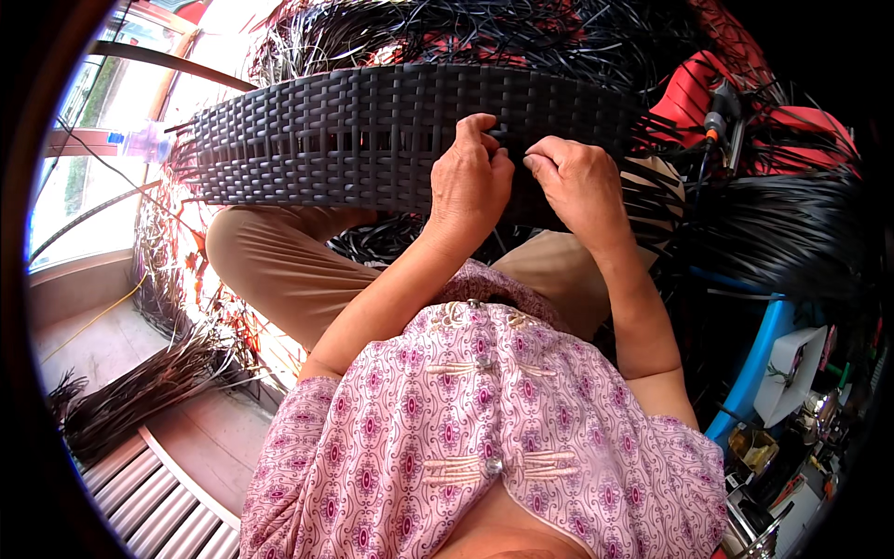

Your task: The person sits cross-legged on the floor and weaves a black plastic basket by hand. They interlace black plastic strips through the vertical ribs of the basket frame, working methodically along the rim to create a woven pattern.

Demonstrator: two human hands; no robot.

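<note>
A long curved panel of dark woven flat plastic strips [345,121] lies across my lap, a row of gaps running along its middle. At the near side of its weave, right of centre, is my left hand [473,177], fingers curled and pinched together. Just to the right of it, my right hand [582,191] has its fingers bent in, thumb against forefinger. What either pinch holds is lost against the dark weave. Loose strip ends [656,200] fan out from the panel's right end beside my right hand.
A big tangle of loose black strips [559,37] lies beyond the panel. More strip bundles lie right [782,228] and lower left [140,401]. A tool with a grey and orange handle [715,126] rests near red material [689,93]. A blue container [759,363] stands at right.
</note>
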